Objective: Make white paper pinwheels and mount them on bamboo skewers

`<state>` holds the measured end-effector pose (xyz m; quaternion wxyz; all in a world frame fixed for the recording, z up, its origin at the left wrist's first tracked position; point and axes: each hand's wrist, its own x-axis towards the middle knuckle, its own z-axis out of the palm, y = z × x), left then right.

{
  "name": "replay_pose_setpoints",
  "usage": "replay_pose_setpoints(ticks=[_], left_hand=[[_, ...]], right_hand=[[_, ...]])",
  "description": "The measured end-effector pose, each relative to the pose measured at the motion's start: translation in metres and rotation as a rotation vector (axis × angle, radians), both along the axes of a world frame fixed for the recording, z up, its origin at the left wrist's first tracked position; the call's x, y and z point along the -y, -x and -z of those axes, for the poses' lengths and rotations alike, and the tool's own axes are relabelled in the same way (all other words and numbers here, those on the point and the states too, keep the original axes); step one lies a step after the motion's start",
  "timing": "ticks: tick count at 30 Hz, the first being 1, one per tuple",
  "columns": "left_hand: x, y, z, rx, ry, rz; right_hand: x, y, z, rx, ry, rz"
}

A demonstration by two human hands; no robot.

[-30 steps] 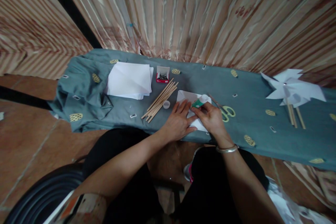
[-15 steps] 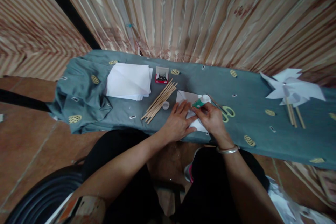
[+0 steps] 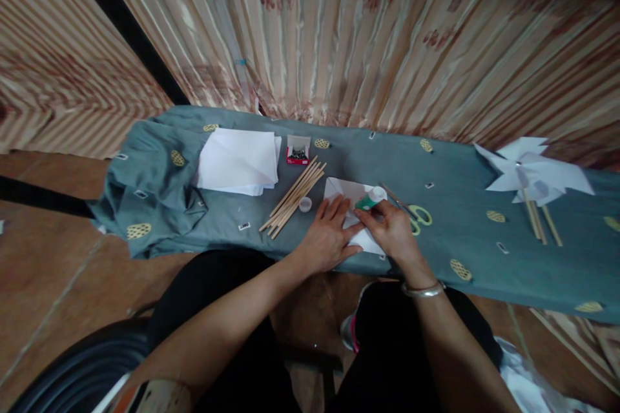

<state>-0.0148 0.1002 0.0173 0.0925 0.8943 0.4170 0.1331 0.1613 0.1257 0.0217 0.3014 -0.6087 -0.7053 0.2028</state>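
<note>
A white sheet of paper (image 3: 349, 190) with fold lines lies on the cloth in front of me. My left hand (image 3: 329, 232) rests flat on it with fingers stretched out. In my right hand (image 3: 391, 227) is a green and white glue stick (image 3: 371, 199), gripped at a tilt with its lower end down at the paper; the tip is hidden by my fingers. A small round white cap (image 3: 305, 204) sits left of the paper. Close by on the right are scissors (image 3: 419, 215) with yellow-green handles, their blades pointing away from me.
Several wooden sticks (image 3: 293, 199) lie beside the cap. Behind them stands an open red box (image 3: 298, 151) of small metal pieces. A stack of white paper (image 3: 237, 161) is at the left, paper pinwheels (image 3: 530, 171) on sticks at the right. A green cloth (image 3: 465, 219) covers the table.
The whole scene sits slightly lower in view as my head has tilted. Both hands keep nearly the same place on the paper, with the glue stick still in my right hand.
</note>
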Motion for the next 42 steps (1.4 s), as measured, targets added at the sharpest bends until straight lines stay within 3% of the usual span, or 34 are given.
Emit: replay_pose_setpoints(ticks=[42], left_hand=[[-0.0003, -0.0016, 0.0023, -0.008, -0.018, 0.002]], right_hand=[[0.0051, 0.001, 0.0002, -0.061, 0.05, -0.053]])
